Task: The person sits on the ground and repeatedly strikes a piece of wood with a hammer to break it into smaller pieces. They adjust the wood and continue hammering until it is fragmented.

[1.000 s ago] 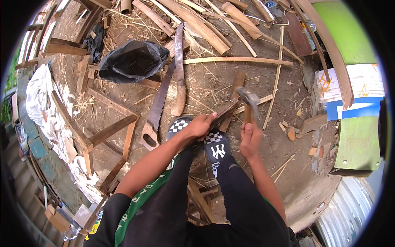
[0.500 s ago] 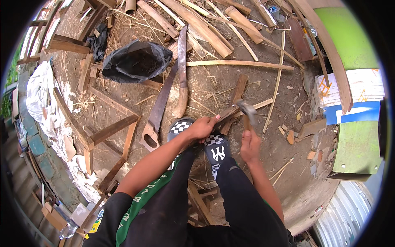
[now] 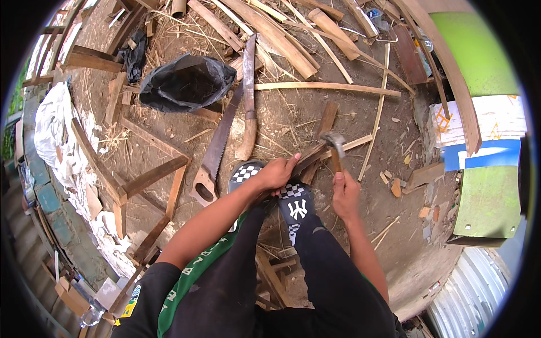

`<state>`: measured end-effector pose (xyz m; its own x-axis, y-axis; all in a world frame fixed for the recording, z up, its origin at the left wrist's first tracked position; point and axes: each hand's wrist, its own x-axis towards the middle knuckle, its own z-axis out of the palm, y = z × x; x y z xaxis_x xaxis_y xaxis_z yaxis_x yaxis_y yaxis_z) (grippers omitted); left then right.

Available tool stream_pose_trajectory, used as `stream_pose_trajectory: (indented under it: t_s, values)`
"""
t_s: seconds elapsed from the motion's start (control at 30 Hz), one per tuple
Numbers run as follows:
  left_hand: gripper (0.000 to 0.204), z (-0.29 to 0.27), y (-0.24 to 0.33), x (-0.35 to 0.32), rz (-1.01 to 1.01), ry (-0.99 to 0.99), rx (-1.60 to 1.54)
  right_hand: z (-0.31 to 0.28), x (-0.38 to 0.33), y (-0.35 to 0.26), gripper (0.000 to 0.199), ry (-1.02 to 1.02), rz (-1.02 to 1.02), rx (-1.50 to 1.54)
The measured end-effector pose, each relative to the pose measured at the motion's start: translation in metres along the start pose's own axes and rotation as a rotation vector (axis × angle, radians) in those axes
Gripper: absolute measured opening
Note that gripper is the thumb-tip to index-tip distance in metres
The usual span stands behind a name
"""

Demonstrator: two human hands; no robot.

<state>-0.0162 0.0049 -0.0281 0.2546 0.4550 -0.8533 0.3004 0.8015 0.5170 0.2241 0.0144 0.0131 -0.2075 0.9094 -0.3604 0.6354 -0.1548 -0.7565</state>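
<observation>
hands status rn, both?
Left hand: closed, holding a dark wooden piece.
Right hand: closed around the handle of a hammer.

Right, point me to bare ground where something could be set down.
Barest: the ground between the right forearm and the metal sheet. A smaller patch separates the right hand and the scraps. Crowded: the far side with bamboo, the left with the frame.
</observation>
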Motion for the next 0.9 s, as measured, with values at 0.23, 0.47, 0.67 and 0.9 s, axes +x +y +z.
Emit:
stream_pose_trajectory:
  t_s: [0.23, 0.47, 0.67, 0.9]
  values:
    - [0.075, 0.005, 0.012, -0.005, -0.012, 0.029, 0.118, -0.002, 0.0, 0.001, 0.041, -0.021, 0.007, -0.113]
    - [0.071, 0.009, 0.015, -0.008, 0.042, 0.137, 0.223, -0.003, -0.004, -0.005, 0.042, 0.114, -0.039, 0.206]
    - [0.067, 0.02, -0.001, -0.001, 0.191, 0.304, 0.381, -0.016, 0.0, -0.01, 0.034, -0.063, 0.044, -0.027]
    - [0.061, 0.025, 0.01, -0.016, 0.155, 0.3, 0.435, -0.029, -0.015, -0.035, 0.05, -0.141, 0.137, 0.073]
